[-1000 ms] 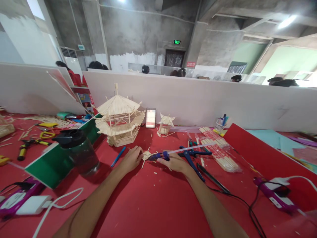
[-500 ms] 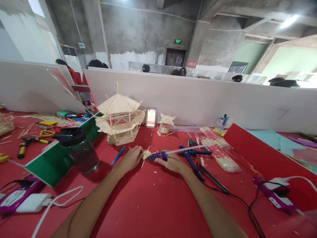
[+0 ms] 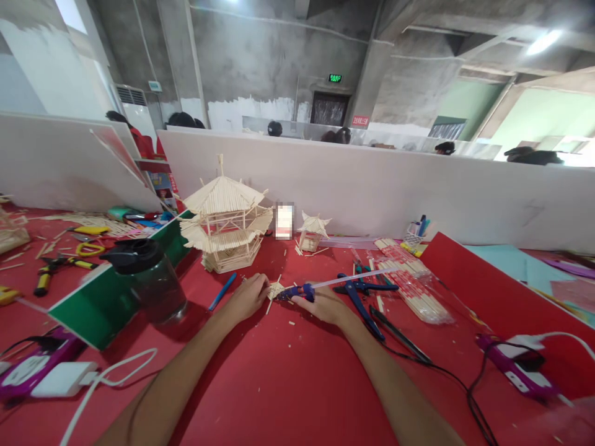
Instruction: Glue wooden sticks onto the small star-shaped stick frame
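My right hand [image 3: 321,303] is closed around a blue hot glue gun [image 3: 302,292], with a long clear glue stick [image 3: 356,278] sticking out of its back end. The gun's nozzle points left, at a small piece made of thin wooden sticks [image 3: 276,289] lying on the red table. The fingers of my left hand [image 3: 253,293] are bent together at the left edge of this piece and steady it. Behind my hands stand a large two-tiered pagoda model of sticks [image 3: 227,217] and a small stick pavilion [image 3: 313,232].
A dark water bottle [image 3: 146,282] stands by a green divider [image 3: 100,310] on the left. Blue cutters [image 3: 360,297], a black pen-like tool [image 3: 400,334] and bagged wooden sticks [image 3: 418,285] lie to the right. A blue pen [image 3: 222,292] is near my left hand. Power strips [image 3: 515,371] with cables lie at both sides.
Both hands, the glue gun and the stick piece hold practically the same place. The whole view has shifted very slightly.
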`<state>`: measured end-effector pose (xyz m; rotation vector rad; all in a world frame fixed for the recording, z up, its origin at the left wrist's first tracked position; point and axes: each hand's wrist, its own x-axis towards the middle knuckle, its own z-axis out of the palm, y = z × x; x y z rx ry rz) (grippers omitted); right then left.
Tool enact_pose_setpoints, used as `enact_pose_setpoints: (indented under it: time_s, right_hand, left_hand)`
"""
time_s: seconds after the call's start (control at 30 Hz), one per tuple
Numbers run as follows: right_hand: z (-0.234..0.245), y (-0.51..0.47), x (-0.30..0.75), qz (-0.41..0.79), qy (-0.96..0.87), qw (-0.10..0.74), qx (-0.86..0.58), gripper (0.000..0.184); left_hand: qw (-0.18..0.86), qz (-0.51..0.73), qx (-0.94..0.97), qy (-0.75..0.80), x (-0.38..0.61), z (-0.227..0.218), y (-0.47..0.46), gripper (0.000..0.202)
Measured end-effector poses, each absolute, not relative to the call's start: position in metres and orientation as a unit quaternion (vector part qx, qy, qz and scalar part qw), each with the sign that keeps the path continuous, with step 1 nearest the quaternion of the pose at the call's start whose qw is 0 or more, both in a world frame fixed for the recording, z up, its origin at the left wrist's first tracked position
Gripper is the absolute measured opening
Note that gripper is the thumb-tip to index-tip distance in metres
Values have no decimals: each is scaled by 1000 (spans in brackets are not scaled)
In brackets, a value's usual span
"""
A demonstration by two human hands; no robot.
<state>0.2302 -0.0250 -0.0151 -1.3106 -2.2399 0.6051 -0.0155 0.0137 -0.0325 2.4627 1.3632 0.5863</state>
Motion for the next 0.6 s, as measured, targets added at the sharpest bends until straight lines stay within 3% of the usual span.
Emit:
enact_pose_setpoints:
  time_s: [0.6]
  right_hand:
    - [-11,-27,232,251,-800,243,-489,32]
  left_hand:
    - [143,211,847,467,-15,-31,12,15]
